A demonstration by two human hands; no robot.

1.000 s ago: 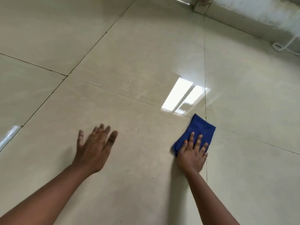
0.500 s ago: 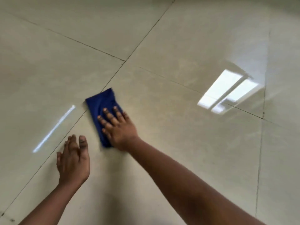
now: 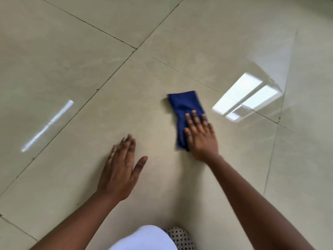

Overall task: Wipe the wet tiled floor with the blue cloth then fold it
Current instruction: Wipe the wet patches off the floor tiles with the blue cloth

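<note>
The wiping step is judged in hand — the blue cloth (image 3: 185, 112), right of centre on the tiled floor (image 3: 108, 73), is pressed flat under the open-fingered right hand (image 3: 201, 136), the left hand (image 3: 120, 168) is splayed empty — folding is still called for.

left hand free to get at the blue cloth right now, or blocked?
Probably yes. The left hand lies flat and empty on the tiled floor, apart from the blue cloth, with only bare tile between them. The right hand covers the cloth's near end; its far end is exposed.
</note>
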